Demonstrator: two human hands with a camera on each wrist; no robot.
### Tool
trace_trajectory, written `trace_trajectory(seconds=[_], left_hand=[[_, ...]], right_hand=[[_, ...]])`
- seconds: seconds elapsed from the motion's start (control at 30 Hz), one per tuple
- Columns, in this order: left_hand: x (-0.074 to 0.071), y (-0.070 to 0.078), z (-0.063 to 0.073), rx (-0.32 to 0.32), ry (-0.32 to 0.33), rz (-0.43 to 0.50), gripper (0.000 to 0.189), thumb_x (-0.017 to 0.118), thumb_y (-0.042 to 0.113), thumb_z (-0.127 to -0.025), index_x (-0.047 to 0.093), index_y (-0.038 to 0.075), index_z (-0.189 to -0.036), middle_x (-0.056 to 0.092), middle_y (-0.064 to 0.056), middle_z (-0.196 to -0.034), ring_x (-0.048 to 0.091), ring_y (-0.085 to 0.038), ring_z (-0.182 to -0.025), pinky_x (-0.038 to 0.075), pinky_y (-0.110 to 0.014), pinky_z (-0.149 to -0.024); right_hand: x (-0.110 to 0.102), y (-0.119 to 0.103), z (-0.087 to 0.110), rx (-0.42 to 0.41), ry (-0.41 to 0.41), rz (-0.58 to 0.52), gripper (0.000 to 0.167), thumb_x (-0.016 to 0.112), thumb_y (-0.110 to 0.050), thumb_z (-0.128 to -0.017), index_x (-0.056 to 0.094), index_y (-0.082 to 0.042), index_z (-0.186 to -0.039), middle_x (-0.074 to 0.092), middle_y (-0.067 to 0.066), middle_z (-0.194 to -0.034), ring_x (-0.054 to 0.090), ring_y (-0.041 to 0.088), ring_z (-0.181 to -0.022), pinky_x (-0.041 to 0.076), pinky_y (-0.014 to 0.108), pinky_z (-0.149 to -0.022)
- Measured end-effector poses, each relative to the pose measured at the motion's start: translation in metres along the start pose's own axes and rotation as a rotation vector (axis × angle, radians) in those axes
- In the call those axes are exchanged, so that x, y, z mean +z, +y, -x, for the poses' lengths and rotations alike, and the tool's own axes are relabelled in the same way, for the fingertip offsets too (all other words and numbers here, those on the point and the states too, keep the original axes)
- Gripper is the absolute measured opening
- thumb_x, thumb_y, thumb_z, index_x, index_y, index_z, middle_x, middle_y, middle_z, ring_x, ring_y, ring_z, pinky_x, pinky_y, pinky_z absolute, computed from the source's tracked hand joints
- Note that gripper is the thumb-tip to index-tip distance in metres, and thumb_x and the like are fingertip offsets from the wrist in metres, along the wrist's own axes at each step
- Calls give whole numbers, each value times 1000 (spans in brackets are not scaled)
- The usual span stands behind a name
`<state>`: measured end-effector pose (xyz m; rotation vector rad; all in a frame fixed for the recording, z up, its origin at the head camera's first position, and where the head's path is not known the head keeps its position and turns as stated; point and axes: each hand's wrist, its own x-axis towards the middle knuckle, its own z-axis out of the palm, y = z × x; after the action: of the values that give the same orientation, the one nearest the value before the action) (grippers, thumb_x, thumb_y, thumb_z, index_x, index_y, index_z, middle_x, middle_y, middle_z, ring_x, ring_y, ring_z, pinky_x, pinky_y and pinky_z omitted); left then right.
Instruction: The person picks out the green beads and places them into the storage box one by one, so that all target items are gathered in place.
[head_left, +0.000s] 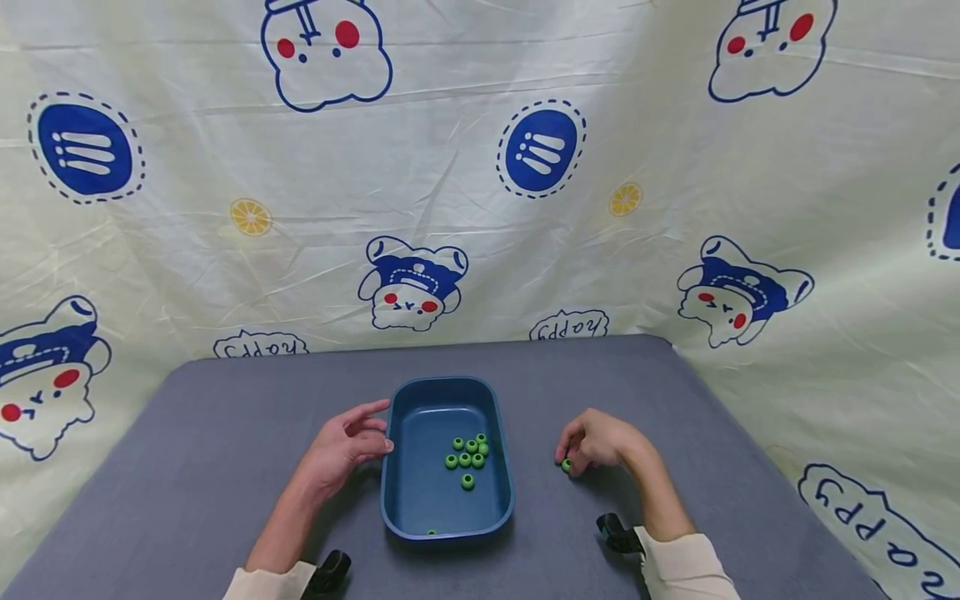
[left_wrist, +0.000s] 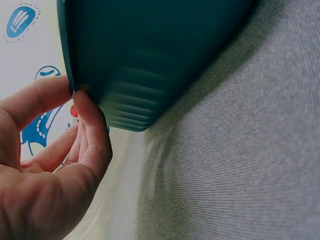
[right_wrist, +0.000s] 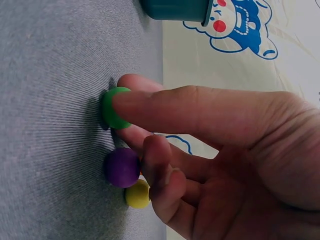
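A blue rectangular tray point(head_left: 420, 508) stands on the table, several green beads point(head_left: 465, 460) lying inside it and one more at its near wall. At its left side, my left hand point(head_left: 341, 450) pinches the rim between thumb and finger, as the left wrist view shows the rim point(left_wrist: 67, 55) running between them. To the right of the tray, my right hand point(head_left: 600, 440) pinches a green bead point(right_wrist: 112, 110) between thumb and finger, low over the table. Right by its other fingertips are a purple bead point(right_wrist: 122, 167) and a yellow bead point(right_wrist: 137, 194), both hidden in the head view.
The grey table point(head_left: 247, 425) reaches back to a pale printed cloth point(head_left: 465, 200) hanging behind and at the sides. Black straps with mounts point(head_left: 618, 533) sit at both wrists, beside cream sleeves point(head_left: 682, 567).
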<state>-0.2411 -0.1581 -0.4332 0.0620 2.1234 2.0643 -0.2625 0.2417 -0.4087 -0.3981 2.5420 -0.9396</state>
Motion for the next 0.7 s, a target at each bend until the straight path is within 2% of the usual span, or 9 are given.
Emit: trace_trajectory(seconds=[0.43,0.7], left_hand=[[-2,-2,0,-6,12,-2,62,70,0,-90,49,6,-148,60,-19,-119,68,-19,-89,59,-30,-84],[-1,0,0,-5,5,7,62,69,-2,-90,49,5,-148,60,-19,-118,67,-18,-87,60,-29,-83]], right_hand=[[1,-7,-2,-11,29,-38,19,73,6,-69,76,-3,-85,67,0,-69,56,14,-62,42,28,-54],[-1,-15,-3,-95,40,-59,18,72,3,-73,75,-1,-90,69,5,-75,57,15,-67,47,32,-56]])
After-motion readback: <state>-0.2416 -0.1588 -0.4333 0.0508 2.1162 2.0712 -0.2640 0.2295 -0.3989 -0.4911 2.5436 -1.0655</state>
